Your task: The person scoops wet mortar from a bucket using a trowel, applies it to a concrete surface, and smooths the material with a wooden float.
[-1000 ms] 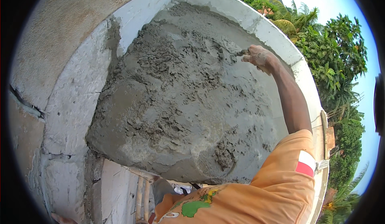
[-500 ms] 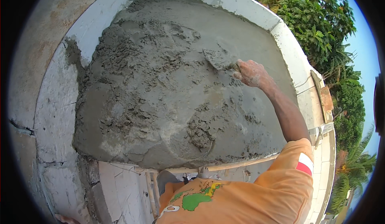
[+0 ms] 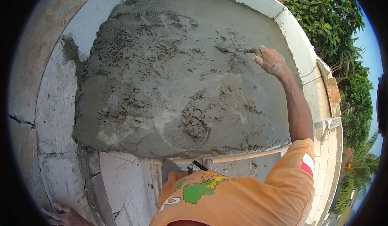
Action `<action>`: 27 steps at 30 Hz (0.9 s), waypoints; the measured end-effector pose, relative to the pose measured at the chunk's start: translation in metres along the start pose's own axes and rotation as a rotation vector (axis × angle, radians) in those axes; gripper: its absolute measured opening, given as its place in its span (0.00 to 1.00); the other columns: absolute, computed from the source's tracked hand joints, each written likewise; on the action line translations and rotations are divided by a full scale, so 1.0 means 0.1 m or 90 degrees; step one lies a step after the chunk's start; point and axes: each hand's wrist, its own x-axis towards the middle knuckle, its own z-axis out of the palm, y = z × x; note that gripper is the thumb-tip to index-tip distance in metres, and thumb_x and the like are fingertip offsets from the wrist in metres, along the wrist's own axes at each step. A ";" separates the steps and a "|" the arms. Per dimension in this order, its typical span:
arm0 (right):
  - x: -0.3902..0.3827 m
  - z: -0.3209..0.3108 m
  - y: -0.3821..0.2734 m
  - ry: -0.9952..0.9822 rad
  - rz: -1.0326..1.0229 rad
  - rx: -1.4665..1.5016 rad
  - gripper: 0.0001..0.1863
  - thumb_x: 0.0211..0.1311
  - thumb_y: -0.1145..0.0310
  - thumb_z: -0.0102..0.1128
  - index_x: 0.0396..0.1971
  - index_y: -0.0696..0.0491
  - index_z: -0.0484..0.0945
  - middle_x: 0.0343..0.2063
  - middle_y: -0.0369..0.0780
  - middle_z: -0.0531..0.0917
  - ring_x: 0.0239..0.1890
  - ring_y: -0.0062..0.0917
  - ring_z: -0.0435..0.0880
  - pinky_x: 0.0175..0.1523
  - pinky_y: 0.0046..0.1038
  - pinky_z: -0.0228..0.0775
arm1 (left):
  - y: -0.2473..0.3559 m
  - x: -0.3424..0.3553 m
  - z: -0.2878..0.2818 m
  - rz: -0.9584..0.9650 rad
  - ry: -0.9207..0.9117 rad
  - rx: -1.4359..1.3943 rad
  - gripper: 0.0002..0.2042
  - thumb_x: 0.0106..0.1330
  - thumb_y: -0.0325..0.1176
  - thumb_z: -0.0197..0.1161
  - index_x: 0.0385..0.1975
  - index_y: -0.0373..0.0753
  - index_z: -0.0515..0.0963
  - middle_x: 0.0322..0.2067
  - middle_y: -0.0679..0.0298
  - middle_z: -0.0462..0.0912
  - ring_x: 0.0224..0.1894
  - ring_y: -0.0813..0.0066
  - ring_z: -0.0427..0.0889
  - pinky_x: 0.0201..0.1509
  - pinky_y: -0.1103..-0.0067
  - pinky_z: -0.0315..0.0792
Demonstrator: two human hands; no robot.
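Note:
A mortar-smeared trowel is gripped in my right hand, fingers wrapped round its handle. Its blade, coated grey, lies on the wet mortar towards the far right, so its outline is partly lost. Rough, clumpy mortar covers the left part of the slab, while the far right looks smoother. A loose heap sits near the slab's front edge. At the lower left, my left hand rests on the pale block wall with fingers apart and nothing in them; the picture's dark rim cuts off part of it.
Low white walls bound the mortar at the back and right. A block wall rises on the left. A wooden pole runs along the front edge, with a drop below. A brick piece and a board lie on the right wall. Trees stand beyond.
My right hand and the trowel have moved right and slightly farther away across the mortar. More of my left hand now shows at the lower left. The whole view has shifted slightly.

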 end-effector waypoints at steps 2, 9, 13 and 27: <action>0.27 0.17 -0.07 0.029 0.005 -0.010 0.19 0.65 0.56 0.62 0.44 0.56 0.77 0.39 0.50 0.85 0.46 0.47 0.84 0.48 0.47 0.76 | 0.06 0.02 -0.07 0.021 -0.183 0.330 0.24 0.72 0.63 0.49 0.56 0.58 0.81 0.58 0.72 0.78 0.63 0.66 0.68 0.65 0.59 0.50; -0.17 0.57 0.21 -0.030 0.025 -0.077 0.18 0.65 0.58 0.62 0.43 0.57 0.74 0.36 0.51 0.85 0.44 0.49 0.84 0.46 0.49 0.76 | 0.20 0.08 -0.10 -0.015 -0.472 0.675 0.27 0.69 0.64 0.53 0.60 0.57 0.80 0.62 0.67 0.73 0.74 0.62 0.54 0.73 0.52 0.21; -0.99 0.41 -0.03 0.009 0.005 0.045 0.18 0.65 0.57 0.63 0.40 0.57 0.72 0.29 0.51 0.83 0.37 0.49 0.83 0.40 0.48 0.73 | 0.21 0.13 -0.15 -0.027 -0.470 0.713 0.27 0.66 0.63 0.57 0.61 0.60 0.79 0.65 0.66 0.70 0.77 0.61 0.49 0.73 0.50 0.15; -2.25 0.73 -0.56 -0.090 -0.293 -0.128 0.20 0.66 0.65 0.58 0.52 0.60 0.70 0.26 0.43 0.80 0.26 0.33 0.87 0.24 0.32 0.78 | 0.24 0.12 -0.15 -0.004 -0.413 0.704 0.27 0.67 0.64 0.54 0.60 0.58 0.79 0.62 0.66 0.74 0.75 0.63 0.52 0.74 0.52 0.15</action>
